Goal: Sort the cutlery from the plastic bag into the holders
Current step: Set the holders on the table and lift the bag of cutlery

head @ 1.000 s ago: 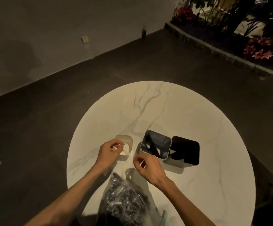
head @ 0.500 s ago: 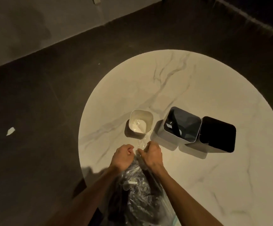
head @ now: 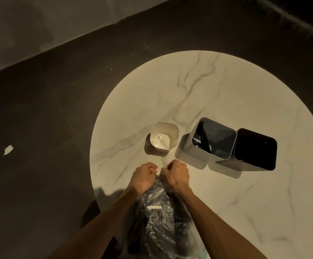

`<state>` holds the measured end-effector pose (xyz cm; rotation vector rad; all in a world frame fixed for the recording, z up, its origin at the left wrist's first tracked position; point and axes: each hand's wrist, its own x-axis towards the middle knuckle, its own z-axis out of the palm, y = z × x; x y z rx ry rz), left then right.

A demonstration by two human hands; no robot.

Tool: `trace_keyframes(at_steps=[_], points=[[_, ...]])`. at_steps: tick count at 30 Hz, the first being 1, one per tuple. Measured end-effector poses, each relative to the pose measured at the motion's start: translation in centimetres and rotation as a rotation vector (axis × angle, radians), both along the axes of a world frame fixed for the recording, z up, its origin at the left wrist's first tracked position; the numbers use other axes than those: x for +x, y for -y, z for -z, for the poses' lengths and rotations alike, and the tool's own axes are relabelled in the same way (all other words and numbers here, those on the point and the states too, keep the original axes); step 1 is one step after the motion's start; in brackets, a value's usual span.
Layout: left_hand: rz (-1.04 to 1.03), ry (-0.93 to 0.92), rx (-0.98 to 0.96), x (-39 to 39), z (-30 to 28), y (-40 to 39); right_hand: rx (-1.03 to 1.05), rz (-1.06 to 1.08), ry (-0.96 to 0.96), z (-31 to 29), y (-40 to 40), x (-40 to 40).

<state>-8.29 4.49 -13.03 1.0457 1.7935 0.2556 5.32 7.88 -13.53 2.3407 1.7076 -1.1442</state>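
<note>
both hands clench the gathered mouth of the clear plastic bag (head: 163, 228): the left hand (head: 144, 177) and the right hand (head: 176, 173) sit knuckle to knuckle, each grip grasping the film. the bag, full of dark cutlery, lies on the round marble counter (head: 226, 94) just behind the grip. just ahead of the grip stands the white holder (head: 174, 132) with a clear piece inside; ahead and to the right stand the grey holder (head: 196, 152), dark pieces in it, and touching it the black holder (head: 254, 148).
</note>
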Motion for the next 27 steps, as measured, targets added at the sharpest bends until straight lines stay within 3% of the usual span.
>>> trace_keyframes(at_steps=[8,13,20,27], points=[[-0.020,0.106,0.008,-0.1,-2.3,-0.2,0.092,-0.019,-0.320,-2.9,1.2,2.7],[-0.179,0.555,-0.005,0.4,-8.1,-1.3,0.152,-0.149,-0.480,-7.7,1.3,3.7],[-0.158,0.540,0.226,-0.7,-14.6,-5.3,0.204,-0.094,-0.603,-13.8,-1.4,3.2],[-0.131,0.476,0.305,-1.6,-17.0,-9.3,0.272,-0.337,-0.483,-15.4,-4.7,2.5]])
